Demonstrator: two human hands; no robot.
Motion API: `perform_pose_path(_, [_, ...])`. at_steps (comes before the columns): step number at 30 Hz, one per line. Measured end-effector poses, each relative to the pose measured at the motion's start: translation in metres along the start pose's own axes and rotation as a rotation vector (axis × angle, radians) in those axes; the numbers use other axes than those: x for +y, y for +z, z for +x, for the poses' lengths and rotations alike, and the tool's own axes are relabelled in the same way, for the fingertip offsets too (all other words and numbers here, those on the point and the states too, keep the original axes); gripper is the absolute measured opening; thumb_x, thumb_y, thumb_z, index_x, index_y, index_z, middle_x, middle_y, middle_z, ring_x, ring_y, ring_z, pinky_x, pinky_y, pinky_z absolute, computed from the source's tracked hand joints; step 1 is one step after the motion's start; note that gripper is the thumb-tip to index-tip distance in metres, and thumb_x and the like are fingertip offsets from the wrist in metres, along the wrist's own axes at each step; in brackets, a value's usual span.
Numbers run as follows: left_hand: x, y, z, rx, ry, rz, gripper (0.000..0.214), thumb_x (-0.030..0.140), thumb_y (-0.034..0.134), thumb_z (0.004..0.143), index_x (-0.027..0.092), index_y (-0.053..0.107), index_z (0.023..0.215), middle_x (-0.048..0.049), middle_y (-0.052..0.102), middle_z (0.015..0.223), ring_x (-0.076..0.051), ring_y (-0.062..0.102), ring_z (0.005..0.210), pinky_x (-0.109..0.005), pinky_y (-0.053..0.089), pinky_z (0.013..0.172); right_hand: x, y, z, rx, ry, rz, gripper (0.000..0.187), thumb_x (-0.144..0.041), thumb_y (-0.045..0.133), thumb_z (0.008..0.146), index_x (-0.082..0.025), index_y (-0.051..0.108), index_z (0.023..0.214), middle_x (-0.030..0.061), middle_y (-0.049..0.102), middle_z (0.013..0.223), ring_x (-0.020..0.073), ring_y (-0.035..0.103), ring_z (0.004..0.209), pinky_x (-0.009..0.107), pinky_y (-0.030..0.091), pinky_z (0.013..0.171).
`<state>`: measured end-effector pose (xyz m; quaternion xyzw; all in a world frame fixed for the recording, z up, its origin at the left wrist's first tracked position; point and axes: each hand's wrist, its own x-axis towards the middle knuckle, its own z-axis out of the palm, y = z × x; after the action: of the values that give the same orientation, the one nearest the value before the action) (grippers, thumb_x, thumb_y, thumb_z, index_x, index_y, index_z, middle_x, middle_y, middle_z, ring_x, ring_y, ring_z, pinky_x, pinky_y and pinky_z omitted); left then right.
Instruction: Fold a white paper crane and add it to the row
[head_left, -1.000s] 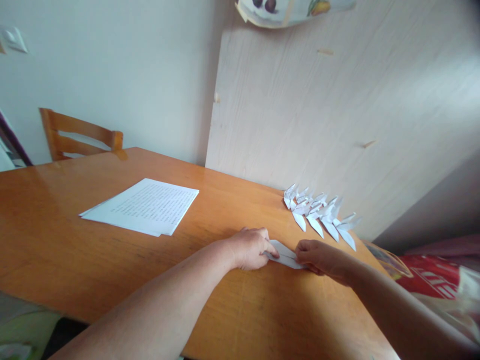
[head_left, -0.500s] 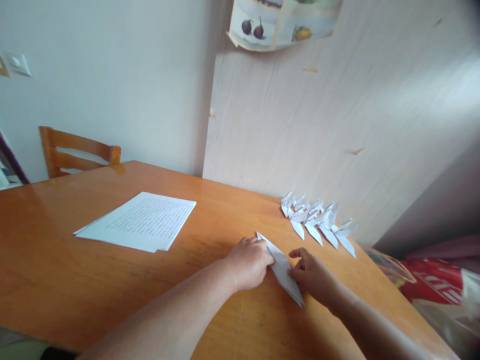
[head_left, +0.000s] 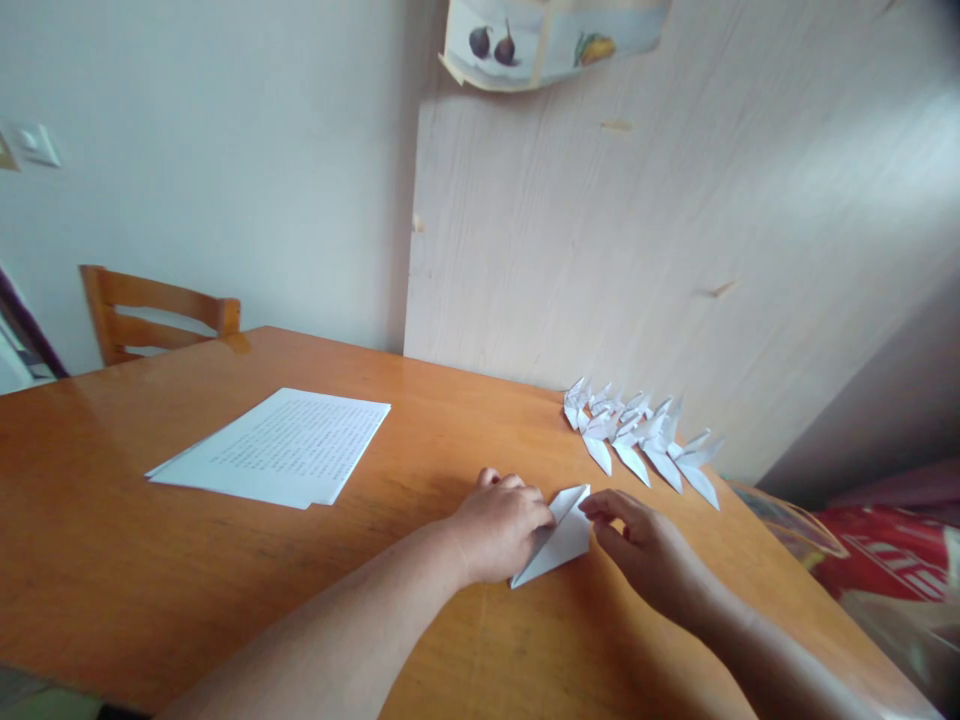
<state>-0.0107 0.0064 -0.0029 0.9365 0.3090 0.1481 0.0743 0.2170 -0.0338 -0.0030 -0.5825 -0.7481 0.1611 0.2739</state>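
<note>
A folded piece of white paper (head_left: 562, 550) lies on the wooden table in front of me, with a pointed lower left end and a raised fold along its upper side. My left hand (head_left: 506, 525) grips its left edge, fingers curled, the tips partly hidden. At the paper's upper right corner is my right hand (head_left: 637, 545), its fingers bent and a gap showing between thumb and forefinger. Those fingertips are at the edge; whether they touch it I cannot tell. Behind the right hand stand several folded white paper pieces (head_left: 630, 460) with upright points, set in close rows.
A stack of printed sheets (head_left: 277, 450) lies on the left part of the table (head_left: 420, 430). A wooden chair (head_left: 161, 305) is beyond the far left edge. The wall panel (head_left: 525, 250) borders the back, and red and white bags (head_left: 885, 550) sit off the right edge.
The paper has gone from a long narrow diamond to a shorter, wider shape, turned the other way. My right hand has shifted slightly up its right side; my left hand stays by the paper.
</note>
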Motion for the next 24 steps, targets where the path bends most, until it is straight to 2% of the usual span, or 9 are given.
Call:
perform_pose_path(2, [-0.003,0.0,0.0,-0.004,0.013,-0.01,0.024,0.025,0.049,0.093,0.03,0.069,0.104,-0.0033,0.069,0.103,-0.024,0.056,0.101,-0.041,0.033,0.086,0.007,-0.004,0.006,-0.014,-0.105,-0.082,0.035,-0.014,0.049,0.08,-0.023,0.066,0.109,0.0071,0.067,0.116,0.024,0.058,0.112,0.038,0.043,0.097])
perform_pose_path(5, [-0.008,-0.001,0.0,0.002,0.021,-0.015,0.027,0.021,0.049,0.092,0.032,0.069,0.105,-0.0015,0.07,0.105,-0.023,0.055,0.103,-0.041,0.032,0.087,0.011,-0.004,0.012,-0.072,-0.198,-0.154,0.041,-0.012,0.05,0.081,-0.024,0.067,0.116,0.0082,0.062,0.129,0.0253,0.052,0.123,0.043,0.038,0.105])
perform_pose_path(9, [-0.011,-0.001,0.0,-0.001,0.005,-0.03,0.028,0.018,0.05,0.089,0.032,0.07,0.105,0.0003,0.07,0.109,-0.023,0.056,0.104,-0.042,0.032,0.088,0.009,0.004,0.012,-0.124,-0.205,-0.218,0.037,-0.015,0.051,0.085,-0.027,0.067,0.115,0.0061,0.066,0.122,0.0244,0.058,0.112,0.042,0.042,0.098])
perform_pose_path(15, [-0.005,0.0,0.001,0.052,-0.022,-0.046,0.022,0.024,0.054,0.088,0.027,0.07,0.102,-0.002,0.07,0.106,-0.024,0.057,0.102,-0.04,0.035,0.089,0.004,0.012,0.004,-0.042,-0.077,-0.312,0.023,-0.026,0.051,0.09,-0.026,0.069,0.104,0.0066,0.068,0.105,0.0246,0.059,0.096,0.038,0.044,0.084])
perform_pose_path(19, [-0.002,-0.001,0.0,0.036,0.024,-0.054,0.021,0.017,0.056,0.085,0.024,0.068,0.101,-0.0028,0.069,0.103,-0.022,0.059,0.101,-0.038,0.037,0.09,0.004,0.011,0.0,-0.034,-0.035,-0.324,0.019,-0.03,0.051,0.09,-0.026,0.069,0.096,0.007,0.067,0.099,0.0242,0.059,0.09,0.036,0.044,0.077])
perform_pose_path(22, [-0.002,-0.003,0.0,0.006,0.042,-0.045,0.024,0.013,0.054,0.085,0.023,0.067,0.102,-0.0035,0.069,0.102,-0.021,0.06,0.098,-0.036,0.039,0.088,0.006,0.009,0.0,-0.015,-0.053,-0.328,0.017,-0.026,0.053,0.088,-0.026,0.069,0.094,0.0068,0.067,0.097,0.0241,0.059,0.089,0.036,0.044,0.077])
perform_pose_path(24, [-0.001,-0.004,-0.001,-0.007,0.038,-0.039,0.026,0.012,0.054,0.085,0.023,0.066,0.104,-0.0037,0.069,0.1,-0.021,0.06,0.096,-0.036,0.041,0.086,0.007,0.008,0.0,0.001,-0.1,-0.314,0.02,-0.021,0.055,0.085,-0.027,0.069,0.098,0.0069,0.067,0.101,0.0248,0.058,0.092,0.038,0.044,0.081])
